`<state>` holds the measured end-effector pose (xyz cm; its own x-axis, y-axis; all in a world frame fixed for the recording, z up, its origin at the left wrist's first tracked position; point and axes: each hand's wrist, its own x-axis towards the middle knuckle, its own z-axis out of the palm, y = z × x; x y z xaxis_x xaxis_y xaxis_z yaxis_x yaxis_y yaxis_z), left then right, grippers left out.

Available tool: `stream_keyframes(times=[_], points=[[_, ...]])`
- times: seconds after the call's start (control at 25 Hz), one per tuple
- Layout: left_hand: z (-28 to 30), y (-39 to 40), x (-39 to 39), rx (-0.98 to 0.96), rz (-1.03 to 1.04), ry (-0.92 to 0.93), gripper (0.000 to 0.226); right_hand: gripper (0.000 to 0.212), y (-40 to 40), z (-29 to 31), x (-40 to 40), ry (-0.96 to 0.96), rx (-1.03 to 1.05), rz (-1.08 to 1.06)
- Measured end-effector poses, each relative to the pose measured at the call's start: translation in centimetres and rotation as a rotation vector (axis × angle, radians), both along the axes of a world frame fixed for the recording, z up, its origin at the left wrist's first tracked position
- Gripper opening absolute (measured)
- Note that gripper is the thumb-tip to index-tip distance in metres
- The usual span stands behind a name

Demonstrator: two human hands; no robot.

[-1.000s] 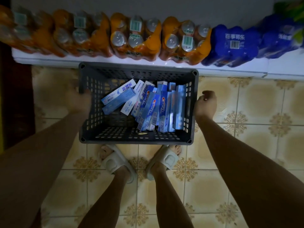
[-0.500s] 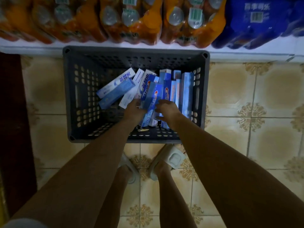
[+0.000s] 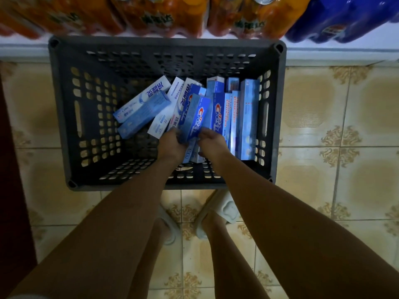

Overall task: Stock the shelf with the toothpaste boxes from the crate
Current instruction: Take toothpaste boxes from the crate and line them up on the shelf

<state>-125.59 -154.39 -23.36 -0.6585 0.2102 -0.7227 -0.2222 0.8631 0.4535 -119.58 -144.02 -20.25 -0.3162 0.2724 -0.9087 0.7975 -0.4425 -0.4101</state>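
Observation:
A dark grey perforated crate [image 3: 64, 117] stands on the tiled floor against a low white shelf edge [image 3: 336, 53]. Several blue and white toothpaste boxes lie in it, most stacked on edge at the right. Both hands are inside the crate. My left hand [image 3: 171, 145] and my right hand [image 3: 210, 141] grip the near end of one blue Crest toothpaste box [image 3: 197, 116], which is tilted up above the others. A pale blue and white box [image 3: 143, 100] lies slanted to the left of the pile.
Shrink-wrapped packs of orange drink bottles [image 3: 164, 16] and a blue pack of soda bottles [image 3: 341, 20] fill the low shelf behind the crate. My feet in white slippers [image 3: 224, 210] stand just in front of the crate. A dark surface [image 3: 13, 190] borders the left.
A second ago the hands were outside the crate at its side walls. They moved in over the boxes and closed on the blue Crest box, whose near end has risen. The camera moved closer.

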Motion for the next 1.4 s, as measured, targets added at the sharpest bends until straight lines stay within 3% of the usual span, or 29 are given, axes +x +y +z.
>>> stream_keyframes(times=[0.08,0.24,0.32,0.56,0.84,0.92,1.12,1.24,1.4], points=[[1.4,-0.2,-1.2,0.005,0.027,-0.045,0.029,0.041,-0.2,1.3,-0.5,0.009,-0.002,0.021],[6.9,-1.1,-4.1,0.233,0.351,-0.403,0.014,0.044,0.3,5.8,-1.6,-0.013,0.056,0.118],[10.3,-1.5,-5.1,0.292,0.399,-0.472,0.014,0.041,0.9,9.4,-1.8,-0.020,0.035,0.142],[18.8,-2.0,-5.9,0.396,0.556,-0.514,0.028,0.037,2.0,19.7,-1.7,0.051,-0.042,0.140],[31.2,-2.2,-2.3,0.533,0.675,-0.572,0.015,0.024,2.6,30.1,0.0,0.150,0.099,0.217],[34.9,-2.6,-1.8,0.564,0.699,-0.590,0.026,0.018,2.5,34.0,0.5,0.176,0.164,0.262],[46.2,-4.9,-6.3,0.699,0.809,-0.461,0.062,0.020,3.9,45.4,0.5,0.266,0.282,0.400],[53.5,-6.9,-10.0,0.758,0.824,-0.336,0.048,0.023,5.0,52.0,-0.1,0.335,0.341,0.468],[62.5,-7.0,-11.6,0.706,0.520,-0.216,0.047,0.021,6.7,59.3,-2.0,0.451,0.415,0.536]])
